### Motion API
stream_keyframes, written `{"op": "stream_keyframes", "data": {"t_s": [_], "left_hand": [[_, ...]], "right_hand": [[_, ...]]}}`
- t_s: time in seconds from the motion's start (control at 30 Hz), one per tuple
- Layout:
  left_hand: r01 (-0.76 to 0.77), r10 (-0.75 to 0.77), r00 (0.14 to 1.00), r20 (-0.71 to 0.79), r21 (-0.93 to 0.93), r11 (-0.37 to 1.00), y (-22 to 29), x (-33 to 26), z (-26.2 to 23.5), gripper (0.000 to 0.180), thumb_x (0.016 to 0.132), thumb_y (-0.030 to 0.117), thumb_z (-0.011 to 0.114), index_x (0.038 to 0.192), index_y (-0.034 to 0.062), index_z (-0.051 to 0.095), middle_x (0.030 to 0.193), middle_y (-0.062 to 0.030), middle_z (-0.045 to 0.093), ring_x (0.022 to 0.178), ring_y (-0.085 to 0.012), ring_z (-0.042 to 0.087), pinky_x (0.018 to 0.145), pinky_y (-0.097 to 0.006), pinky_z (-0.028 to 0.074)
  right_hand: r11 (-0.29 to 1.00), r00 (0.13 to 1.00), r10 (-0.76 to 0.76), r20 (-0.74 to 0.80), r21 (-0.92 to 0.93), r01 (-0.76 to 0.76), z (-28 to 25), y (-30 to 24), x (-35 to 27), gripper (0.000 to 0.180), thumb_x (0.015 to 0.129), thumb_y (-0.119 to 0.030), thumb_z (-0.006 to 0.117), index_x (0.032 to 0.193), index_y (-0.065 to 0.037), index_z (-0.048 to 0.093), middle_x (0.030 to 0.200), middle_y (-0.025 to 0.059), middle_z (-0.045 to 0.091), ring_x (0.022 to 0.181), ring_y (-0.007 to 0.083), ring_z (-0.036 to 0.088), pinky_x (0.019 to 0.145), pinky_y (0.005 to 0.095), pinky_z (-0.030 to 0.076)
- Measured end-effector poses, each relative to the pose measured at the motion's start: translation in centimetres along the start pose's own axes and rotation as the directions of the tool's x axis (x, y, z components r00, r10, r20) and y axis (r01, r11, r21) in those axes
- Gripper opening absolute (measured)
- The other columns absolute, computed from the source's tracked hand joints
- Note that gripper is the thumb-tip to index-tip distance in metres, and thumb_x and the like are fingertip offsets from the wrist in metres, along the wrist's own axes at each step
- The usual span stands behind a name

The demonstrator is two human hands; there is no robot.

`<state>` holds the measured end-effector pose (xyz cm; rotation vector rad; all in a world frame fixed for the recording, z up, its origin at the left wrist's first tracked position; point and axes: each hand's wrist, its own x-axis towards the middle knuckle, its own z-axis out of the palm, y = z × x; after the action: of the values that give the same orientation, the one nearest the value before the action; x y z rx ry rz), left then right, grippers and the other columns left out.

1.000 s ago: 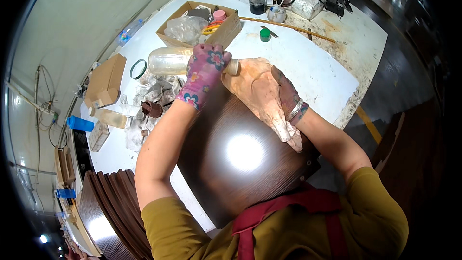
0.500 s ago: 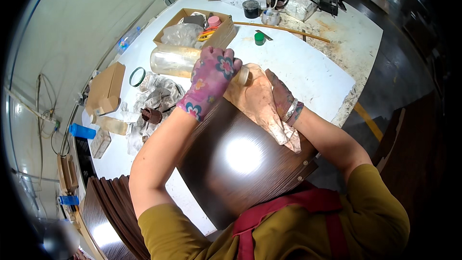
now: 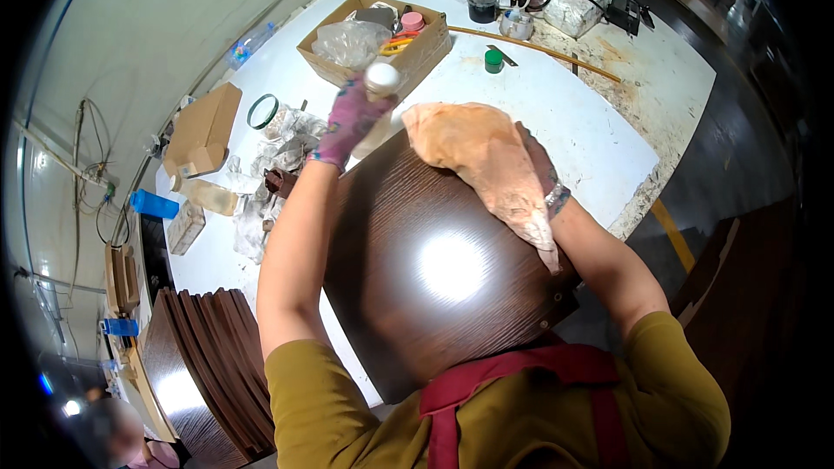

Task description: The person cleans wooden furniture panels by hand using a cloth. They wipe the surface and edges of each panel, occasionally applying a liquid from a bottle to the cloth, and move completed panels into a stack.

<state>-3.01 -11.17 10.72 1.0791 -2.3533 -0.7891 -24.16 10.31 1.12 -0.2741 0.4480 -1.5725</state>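
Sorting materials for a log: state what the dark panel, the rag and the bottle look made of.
Dark panel: wood-grain veneer or laminate, glossy; lamp glare shows. Rag: soft, crumpled orange cloth. Bottle: probably translucent plastic, white cap.

Mustard sleeves, red apron, pink patterned glove

The clear bottle has been lifted off the table and tipped upright by the left hand, its white cap now turned toward the camera.
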Motion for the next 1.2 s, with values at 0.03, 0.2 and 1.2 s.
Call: {"op": "stream_keyframes", "data": {"t_s": [0.03,0.2,1.2], "left_hand": [[0.038,-0.038,0.996,-0.087,-0.006,0.999,0.7,0.3,-0.3,0.061,0.074,0.028,0.08,0.122,0.0013,0.053,0.106,-0.0158,0.067,0.098,-0.0262,0.065,0.09,-0.036,0.049],[0.124,-0.187,0.924,-0.334,-0.203,0.971,-6.1,0.9,-0.2,0.063,0.076,0.029,0.081,0.124,0.001,0.052,0.112,-0.0136,0.066,0.1,-0.0255,0.063,0.089,-0.035,0.048],[0.142,-0.043,0.978,-0.204,0.497,0.856,0.3,-10.2,6.2,0.04,0.092,0.043,0.053,0.099,0.0041,0.061,0.096,-0.0176,0.065,0.093,-0.0348,0.063,0.081,-0.044,0.048]], "right_hand": [[0.998,0.998,-0.053,0.013,-0.021,0.054,-0.7,-0.4,-0.5,0.05,0.104,-0.039,0.031,0.134,-0.002,0.044,0.13,0.0128,0.054,0.118,0.0241,0.051,0.105,0.0348,0.039],[0.983,0.99,-0.143,-0.018,-0.117,0.14,2.5,-6.1,-6.0,0.063,0.097,-0.05,0.042,0.137,-0.002,0.042,0.135,0.0156,0.05,0.123,0.0274,0.049,0.106,0.0362,0.04],[-0.455,0.897,-0.065,0.437,-0.813,0.363,3.2,-2.0,5.2,0.038,0.084,-0.014,0.065,0.122,-0.019,0.058,0.117,0.0154,0.053,0.096,0.0337,0.062,0.082,0.0412,0.051]]}}
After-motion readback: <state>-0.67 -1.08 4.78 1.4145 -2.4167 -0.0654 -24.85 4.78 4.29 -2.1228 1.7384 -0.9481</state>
